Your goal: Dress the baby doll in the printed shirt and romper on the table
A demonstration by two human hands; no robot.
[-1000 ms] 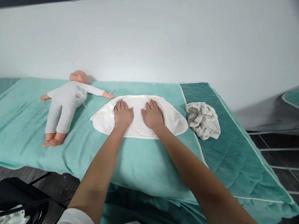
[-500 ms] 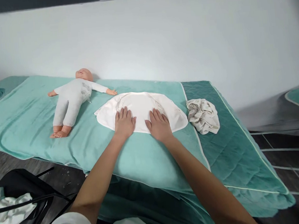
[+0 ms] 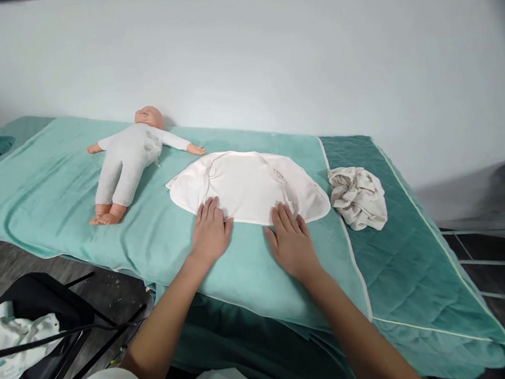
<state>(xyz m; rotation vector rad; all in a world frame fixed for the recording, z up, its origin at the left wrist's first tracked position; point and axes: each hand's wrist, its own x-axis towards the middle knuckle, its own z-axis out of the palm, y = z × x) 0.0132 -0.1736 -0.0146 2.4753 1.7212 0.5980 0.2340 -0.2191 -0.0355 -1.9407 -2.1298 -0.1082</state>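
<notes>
A white cloth garment (image 3: 247,181) with rounded, tapering ends lies spread flat on the green bed cover (image 3: 250,260). My left hand (image 3: 211,231) rests palm down at its near edge, left of the middle, fingers stretched out with the tips on the fabric. Over the near edge on the right lies my right hand (image 3: 293,242), also flat, its fingertips touching the cloth. Neither hand grips anything. To the left, a baby doll (image 3: 128,156) with a pale grey-white cloth body lies on its back, one arm reaching toward the garment.
A crumpled cream patterned cloth (image 3: 359,198) sits on the darker quilted end of the bed (image 3: 412,264). At the lower left stands a black chair (image 3: 45,296) holding white printed clothes (image 3: 21,348). Behind the bed rises a white wall (image 3: 259,59).
Both hands have slid back toward me, from the middle of the garment to its near edge. The garment stays flat. The whole view has shifted slightly.
</notes>
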